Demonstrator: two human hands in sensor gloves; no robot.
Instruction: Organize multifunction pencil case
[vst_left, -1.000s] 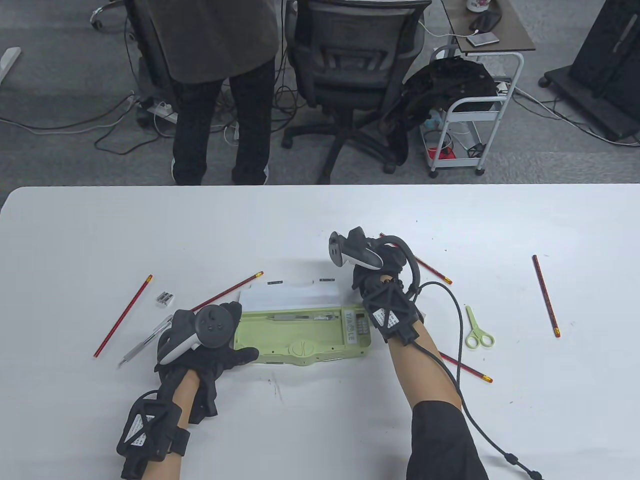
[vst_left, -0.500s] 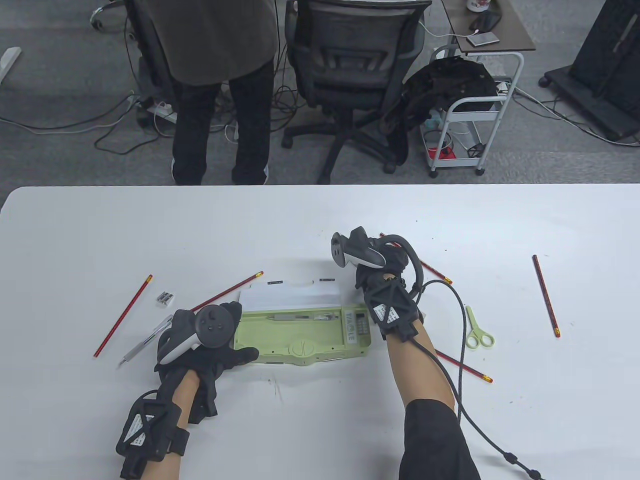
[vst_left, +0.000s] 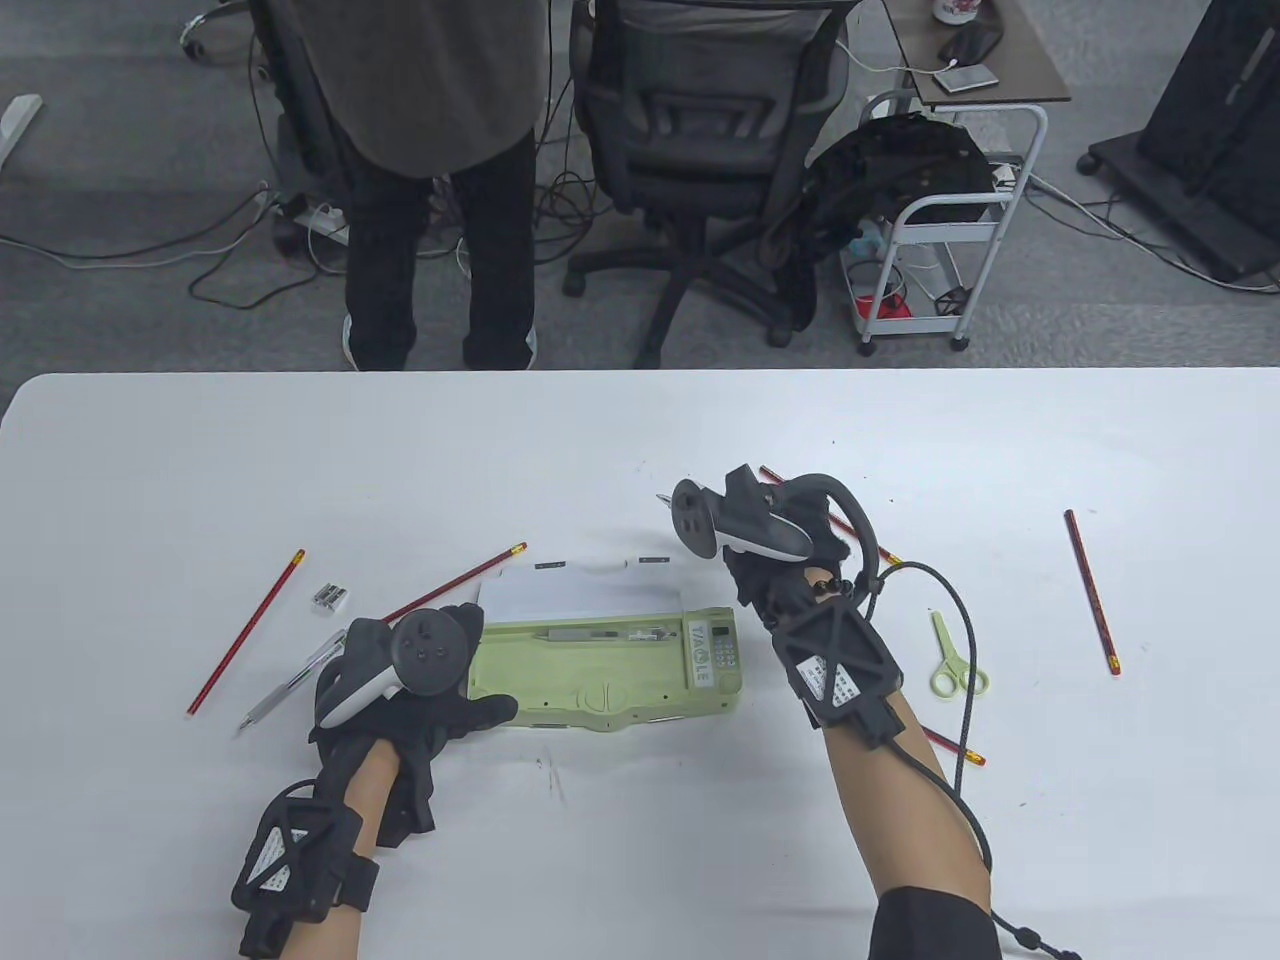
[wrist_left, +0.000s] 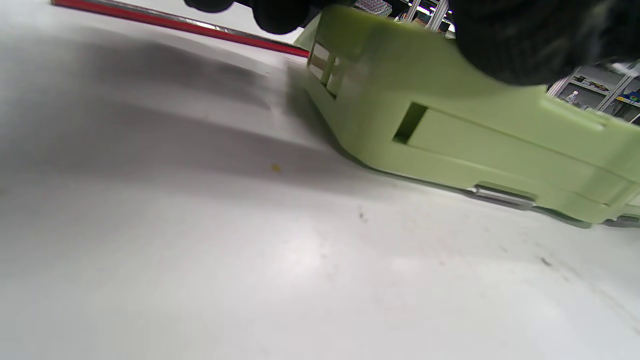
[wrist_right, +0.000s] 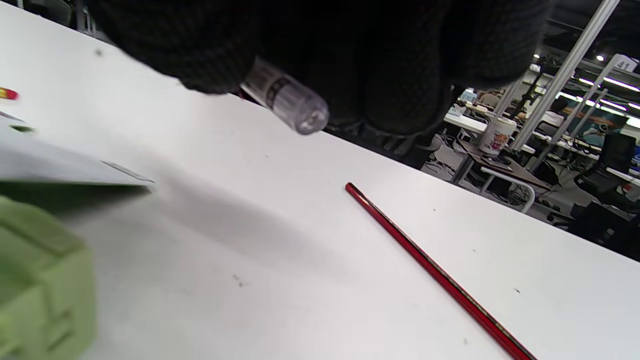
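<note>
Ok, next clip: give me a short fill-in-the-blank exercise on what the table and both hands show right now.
1. The left hand rests on the ___ end of the green pencil case.
2. The right hand grips a clear ___.
3. The green scissors lie on the case's ___ side.
4. The case's white lid is ___.

Missing words: left; pen; right; open
</note>
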